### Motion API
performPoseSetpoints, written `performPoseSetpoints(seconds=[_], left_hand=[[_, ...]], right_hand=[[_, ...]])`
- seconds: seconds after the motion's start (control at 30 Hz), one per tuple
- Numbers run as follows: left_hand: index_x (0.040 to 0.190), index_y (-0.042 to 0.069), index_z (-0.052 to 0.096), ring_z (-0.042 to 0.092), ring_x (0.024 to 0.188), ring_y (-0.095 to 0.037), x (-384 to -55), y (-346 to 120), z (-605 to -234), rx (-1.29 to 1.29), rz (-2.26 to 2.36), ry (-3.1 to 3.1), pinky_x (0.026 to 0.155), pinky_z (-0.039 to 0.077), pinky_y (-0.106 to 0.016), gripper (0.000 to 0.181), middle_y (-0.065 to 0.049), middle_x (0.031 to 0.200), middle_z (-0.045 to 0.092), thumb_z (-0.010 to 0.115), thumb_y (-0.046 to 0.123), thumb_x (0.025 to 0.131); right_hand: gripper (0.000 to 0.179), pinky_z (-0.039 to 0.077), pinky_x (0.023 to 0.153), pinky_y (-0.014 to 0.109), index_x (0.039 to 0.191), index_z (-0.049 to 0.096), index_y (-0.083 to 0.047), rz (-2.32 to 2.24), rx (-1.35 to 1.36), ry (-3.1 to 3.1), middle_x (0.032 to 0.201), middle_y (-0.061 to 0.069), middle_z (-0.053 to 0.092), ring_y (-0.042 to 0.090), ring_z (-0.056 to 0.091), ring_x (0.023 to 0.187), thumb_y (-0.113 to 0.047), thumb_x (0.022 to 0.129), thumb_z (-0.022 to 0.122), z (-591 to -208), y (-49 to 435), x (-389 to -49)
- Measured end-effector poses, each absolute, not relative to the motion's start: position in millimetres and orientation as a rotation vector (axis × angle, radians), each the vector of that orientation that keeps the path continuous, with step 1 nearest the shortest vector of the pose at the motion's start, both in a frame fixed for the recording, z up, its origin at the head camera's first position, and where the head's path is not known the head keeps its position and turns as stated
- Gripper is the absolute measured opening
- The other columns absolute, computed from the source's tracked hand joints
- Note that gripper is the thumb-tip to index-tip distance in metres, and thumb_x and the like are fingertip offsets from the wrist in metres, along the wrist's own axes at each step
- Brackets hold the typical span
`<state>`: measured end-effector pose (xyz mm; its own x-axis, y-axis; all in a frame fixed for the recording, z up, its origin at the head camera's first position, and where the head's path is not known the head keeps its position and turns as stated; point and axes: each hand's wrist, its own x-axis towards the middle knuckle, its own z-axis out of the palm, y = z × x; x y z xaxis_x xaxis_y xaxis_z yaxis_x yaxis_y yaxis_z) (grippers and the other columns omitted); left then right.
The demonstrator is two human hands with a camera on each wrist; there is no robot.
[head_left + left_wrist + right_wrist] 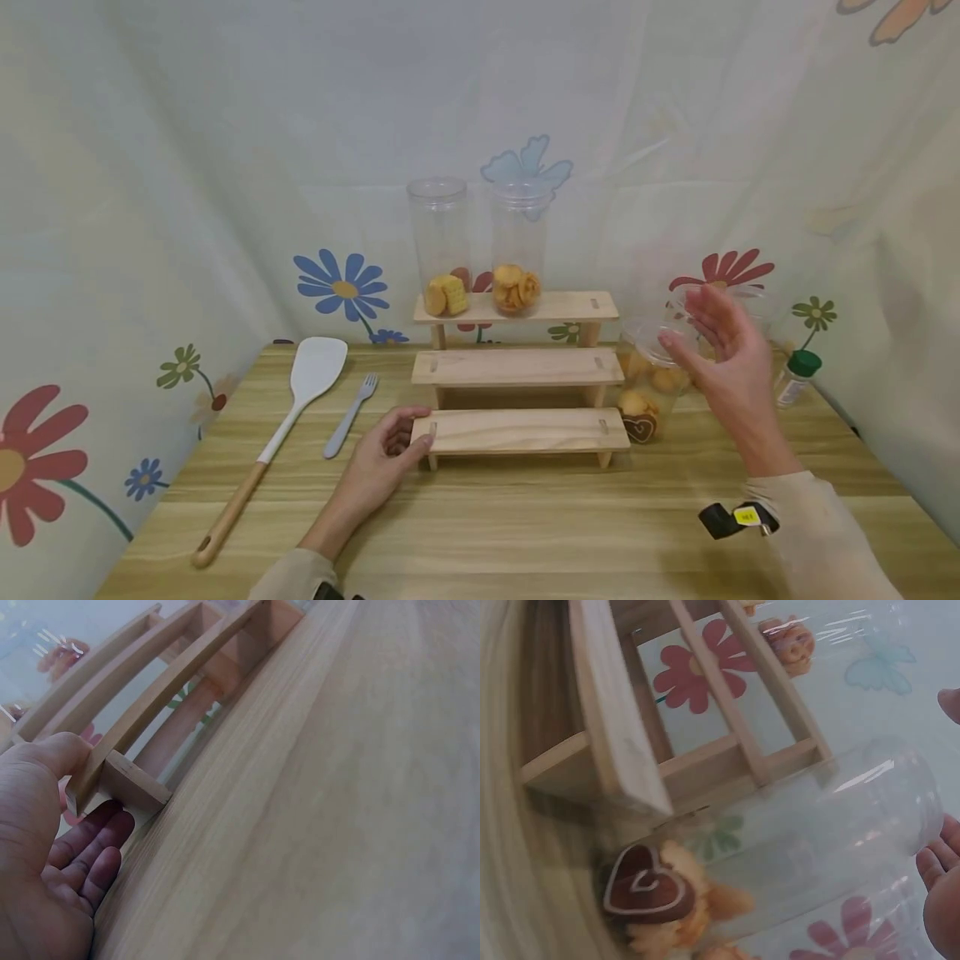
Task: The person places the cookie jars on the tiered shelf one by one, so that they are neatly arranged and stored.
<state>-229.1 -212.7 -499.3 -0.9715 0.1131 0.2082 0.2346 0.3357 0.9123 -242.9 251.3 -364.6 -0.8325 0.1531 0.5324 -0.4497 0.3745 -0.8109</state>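
A three-tier wooden stand (517, 432) is on the table. My left hand (386, 457) grips the left end of its lowest tier, thumb on top; the left wrist view shows the other fingers curled below the board. At the stand's right side is a clear jar (639, 408) with cookies in its bottom, a heart-shaped brown one (649, 889) among them. My right hand (723, 354) is raised over the jars there, thumb and fingers spread apart, its fingertips near the jar's top end in the right wrist view. Two tall clear jars, one with yellow biscuits (446, 295), the other with round cookies (516, 287), stand on the top tier.
Left of the stand lie a white spatula (318, 367) with a wooden handle and a grey fork (351, 417). A small bottle with a green cap (804, 363) is at the far right. More clear jars stand partly hidden behind my right hand. Flowered cloth hangs around the table.
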Motion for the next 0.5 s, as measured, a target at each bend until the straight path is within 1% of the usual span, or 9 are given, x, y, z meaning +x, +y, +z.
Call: performPoseSetpoints(seconds=[0.13,0.23,0.33,0.37,0.47,0.5], left_hand=[[0.143,0.016,0.07,0.069,0.098,-0.02,-228.8,-213.8,-499.4,-0.325,-1.732,-2.472,0.083,0.055,-0.026,0.04,-0.009,0.11,0.075,0.081,0.026,0.105],[0.143,0.014,0.07,0.069,0.098,-0.02,-228.6,-214.3,-499.3,-0.326,-1.742,-2.466,0.082,0.055,-0.026,0.041,-0.009,0.11,0.075,0.081,0.026,0.105],[0.143,0.014,0.07,0.069,0.099,-0.021,-228.9,-214.1,-499.1,-0.327,-1.747,-2.466,0.083,0.055,-0.026,0.041,-0.009,0.111,0.076,0.081,0.026,0.105],[0.144,0.014,0.07,0.069,0.099,-0.021,-228.9,-213.9,-499.1,-0.328,-1.748,-2.468,0.083,0.055,-0.026,0.042,-0.009,0.111,0.076,0.081,0.026,0.106],[0.144,0.014,0.07,0.07,0.1,-0.021,-229.2,-213.4,-498.6,-0.326,-1.744,-2.475,0.084,0.055,-0.027,0.042,-0.009,0.112,0.076,0.081,0.027,0.106],[0.144,0.015,0.07,0.07,0.1,-0.021,-229.3,-213.2,-498.4,-0.326,-1.743,-2.476,0.084,0.055,-0.027,0.042,-0.008,0.112,0.076,0.081,0.027,0.106]], right_hand=[[0.079,0.043,0.115,0.012,0.169,0.044,-0.009,1.486,0.257,-2.122,0.164,0.017,0.056,0.015,0.057,0.144,-0.007,0.1,0.084,-379.7,254.6,-239.1],[0.079,0.042,0.115,0.012,0.168,0.045,-0.007,1.495,0.259,-2.127,0.163,0.015,0.057,0.008,0.057,0.141,-0.005,0.1,0.084,-388.1,256.0,-237.6],[0.079,0.042,0.116,0.013,0.168,0.045,-0.006,1.528,0.262,-2.132,0.164,0.016,0.055,0.007,0.056,0.139,-0.002,0.099,0.084,-395.8,259.0,-237.2],[0.08,0.042,0.115,0.012,0.169,0.044,-0.007,1.532,0.255,-2.148,0.166,0.015,0.054,0.008,0.055,0.141,-0.003,0.1,0.084,-398.6,260.2,-236.8],[0.084,0.044,0.109,0.009,0.172,0.04,-0.014,1.517,0.211,-2.223,0.171,0.017,0.048,0.018,0.054,0.147,-0.011,0.101,0.084,-407.4,263.0,-234.8],[0.084,0.044,0.107,0.007,0.173,0.039,-0.016,1.5,0.198,-2.247,0.171,0.018,0.048,0.019,0.054,0.147,-0.014,0.102,0.084,-410.5,263.6,-234.4]])
